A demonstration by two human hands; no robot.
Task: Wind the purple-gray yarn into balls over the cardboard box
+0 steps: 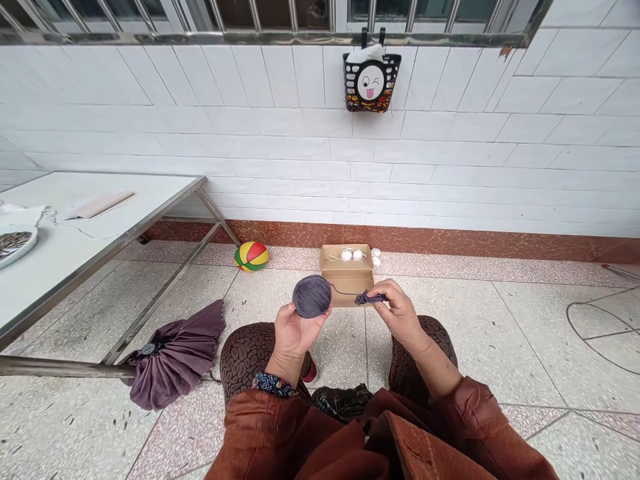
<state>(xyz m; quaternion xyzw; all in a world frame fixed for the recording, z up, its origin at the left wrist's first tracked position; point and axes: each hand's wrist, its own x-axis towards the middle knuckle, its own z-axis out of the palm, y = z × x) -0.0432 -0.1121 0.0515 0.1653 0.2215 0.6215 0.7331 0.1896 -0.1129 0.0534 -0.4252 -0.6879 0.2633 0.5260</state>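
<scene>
My left hand (299, 331) is closed around the lower side of a dark purple-grey ball of yarn (311, 296), palm up. A single strand runs from the ball across to a small bunched piece of the same yarn (367, 298). That piece is pinched between the thumb and fingers of my right hand (397, 310); whether it is knitted or just gathered I cannot tell. Behind both hands an open cardboard box (350, 273) sits on the floor, with two small white balls (347, 255) and loose white strands at its far side.
More white balls (376, 257) lie right of the box. A colourful ball (251, 256) rests by the wall. To the left stand a metal-framed table (165, 180) and a folded purple umbrella (175, 360). A black basket (373, 83) hangs from the window bars. A wire frame (607, 333) lies right.
</scene>
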